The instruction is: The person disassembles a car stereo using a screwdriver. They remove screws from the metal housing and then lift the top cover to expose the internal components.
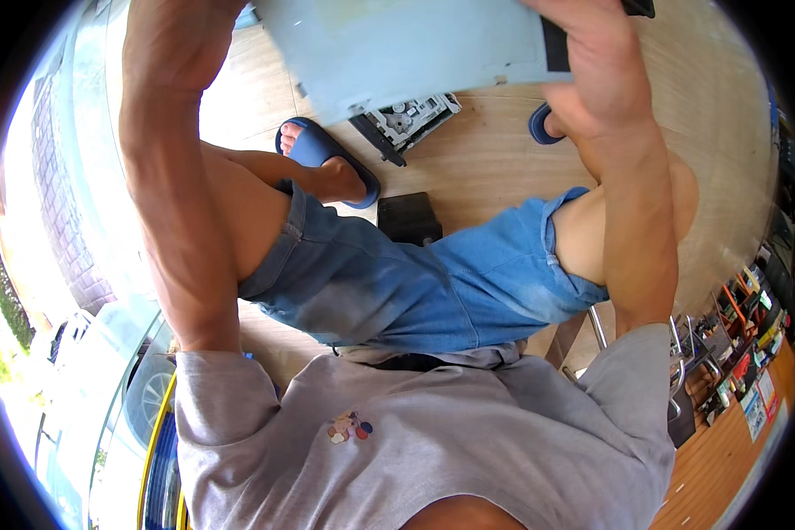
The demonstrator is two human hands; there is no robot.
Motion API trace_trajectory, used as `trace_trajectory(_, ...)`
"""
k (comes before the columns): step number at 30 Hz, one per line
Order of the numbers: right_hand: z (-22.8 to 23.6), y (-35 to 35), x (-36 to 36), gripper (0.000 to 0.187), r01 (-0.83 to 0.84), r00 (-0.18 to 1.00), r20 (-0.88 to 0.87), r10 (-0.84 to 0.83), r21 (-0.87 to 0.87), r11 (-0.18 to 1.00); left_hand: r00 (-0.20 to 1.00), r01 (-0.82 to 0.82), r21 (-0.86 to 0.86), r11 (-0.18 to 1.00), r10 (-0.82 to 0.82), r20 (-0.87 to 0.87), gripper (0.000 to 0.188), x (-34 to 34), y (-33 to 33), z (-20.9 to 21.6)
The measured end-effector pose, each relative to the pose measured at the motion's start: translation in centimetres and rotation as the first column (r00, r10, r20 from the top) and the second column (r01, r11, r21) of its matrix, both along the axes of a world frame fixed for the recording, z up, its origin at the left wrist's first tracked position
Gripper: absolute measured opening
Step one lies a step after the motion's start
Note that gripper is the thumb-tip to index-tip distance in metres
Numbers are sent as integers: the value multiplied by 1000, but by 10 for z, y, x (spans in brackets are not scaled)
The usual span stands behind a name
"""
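The metal panel [415,49] was pale grey-blue. The shorts [415,283] were faded blue denim, the sandal [322,155] dark blue. The shirt [433,442] was light grey with a small multicoloured emblem. The floor [486,163] was light wood-grain.

A flat pale-blue metal panel [415,49] is held above the light wooden floor [477,159], the right hand [592,62] gripping its right edge; the left hand is out of view past the top edge. Below the panel, an opened grey metal drive mechanism [408,122] lies on the floor between two dark-blue rubber slippers [327,159], with a small black square box [409,218] nearer the person's denim shorts [415,283].
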State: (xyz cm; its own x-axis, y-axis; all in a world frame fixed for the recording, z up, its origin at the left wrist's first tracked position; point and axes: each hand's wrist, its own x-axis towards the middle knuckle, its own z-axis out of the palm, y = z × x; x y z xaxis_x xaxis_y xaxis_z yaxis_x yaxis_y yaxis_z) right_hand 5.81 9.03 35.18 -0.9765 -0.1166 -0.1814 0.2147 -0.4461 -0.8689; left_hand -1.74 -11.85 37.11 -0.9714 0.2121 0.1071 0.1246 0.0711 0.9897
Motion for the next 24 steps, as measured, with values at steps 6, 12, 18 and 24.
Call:
trace_trajectory(6, 5, -16, 5, 32, -80, 993, 96, 73, 72, 994, 958, 92, 259, 962, -157, 241, 50, -12, -17, 2)
trace_trajectory(12, 10, -2, 1, 53, -306, 948, -99, 303, -14, 952, 961, 143, 197, 970, -183, 205, 48, -11, -25, -4)
trace_trajectory(18, 13, 6, 4, 54, -243, 965, -51, 258, 199, 949, 972, 153, 175, 973, -180, 148, 46, -16, -34, 0)
trace_trajectory(24, 7, 1, 6, 49, -226, 971, -35, 236, 177, 958, 983, 154, 249, 956, -173, 55, 46, -28, -60, 5)
